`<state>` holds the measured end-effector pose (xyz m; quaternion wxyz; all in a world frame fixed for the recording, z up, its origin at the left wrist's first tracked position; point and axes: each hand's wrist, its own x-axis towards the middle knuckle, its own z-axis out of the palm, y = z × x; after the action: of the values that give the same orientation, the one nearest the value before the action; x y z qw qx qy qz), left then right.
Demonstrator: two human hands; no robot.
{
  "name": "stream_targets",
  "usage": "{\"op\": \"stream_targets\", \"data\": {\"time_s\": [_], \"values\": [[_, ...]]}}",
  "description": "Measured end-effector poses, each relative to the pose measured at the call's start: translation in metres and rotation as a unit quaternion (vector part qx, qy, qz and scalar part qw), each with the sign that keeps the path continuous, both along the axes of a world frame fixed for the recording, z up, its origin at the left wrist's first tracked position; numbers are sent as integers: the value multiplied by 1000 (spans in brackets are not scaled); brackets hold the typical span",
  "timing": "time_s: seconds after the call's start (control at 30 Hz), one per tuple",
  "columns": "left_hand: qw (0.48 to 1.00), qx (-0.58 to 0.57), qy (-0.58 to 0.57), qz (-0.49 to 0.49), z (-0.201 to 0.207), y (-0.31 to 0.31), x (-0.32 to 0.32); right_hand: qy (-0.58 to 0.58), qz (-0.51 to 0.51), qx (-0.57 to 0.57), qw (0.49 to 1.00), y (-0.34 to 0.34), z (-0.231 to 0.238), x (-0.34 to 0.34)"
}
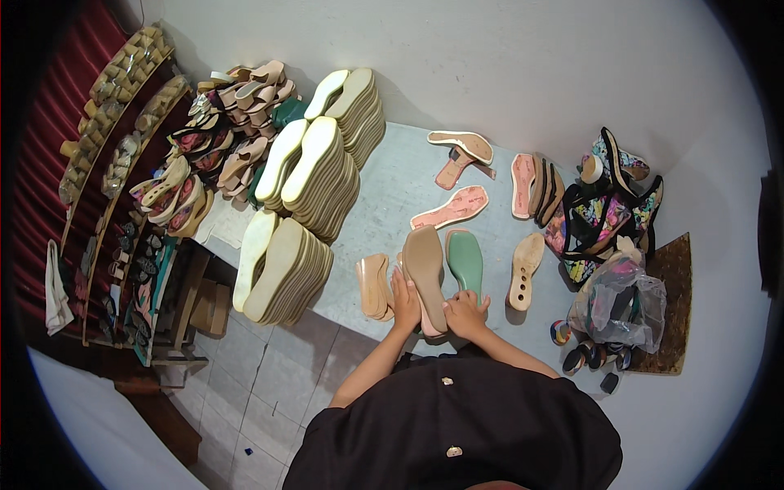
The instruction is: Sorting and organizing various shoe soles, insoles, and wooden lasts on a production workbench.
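A tan shoe sole (423, 260) stands out between my hands near the table's front edge, toe end pointing away, with a pinkish layer showing under its heel. My left hand (406, 304) lies along its left side and holds it there. My right hand (466, 315) has its fingers curled at the right side of the heel, close to the heel end of a green insole (465, 260). That insole lies just to the right of the tan one. Left of my left hand rests a small stack of tan pieces (375, 286). The undersides of both hands are hidden.
Tall stacks of cream soles (302, 253) fill the table's left side, with finished sandals (253, 98) behind. Pink insoles (452, 207), a holed wooden sole (525, 269), floral wedge sandals (600, 216) and a plastic bag (625, 302) lie rightward. Shelves (110, 155) stand far left.
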<state>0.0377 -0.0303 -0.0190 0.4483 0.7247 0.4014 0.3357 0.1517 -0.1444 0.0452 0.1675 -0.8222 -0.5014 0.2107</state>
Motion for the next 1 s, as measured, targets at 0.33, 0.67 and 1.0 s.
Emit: {"op": "stream_targets", "data": {"time_s": [0.33, 0.67, 1.0], "values": [[935, 173, 301, -77, 63, -14, 27, -40, 61, 18, 997, -2, 7, 4], [948, 151, 265, -89, 58, -19, 33, 155, 26, 16, 987, 85, 63, 109], [957, 128, 252, -66, 53, -27, 37, -75, -258, 56, 962, 250, 0, 276]]}}
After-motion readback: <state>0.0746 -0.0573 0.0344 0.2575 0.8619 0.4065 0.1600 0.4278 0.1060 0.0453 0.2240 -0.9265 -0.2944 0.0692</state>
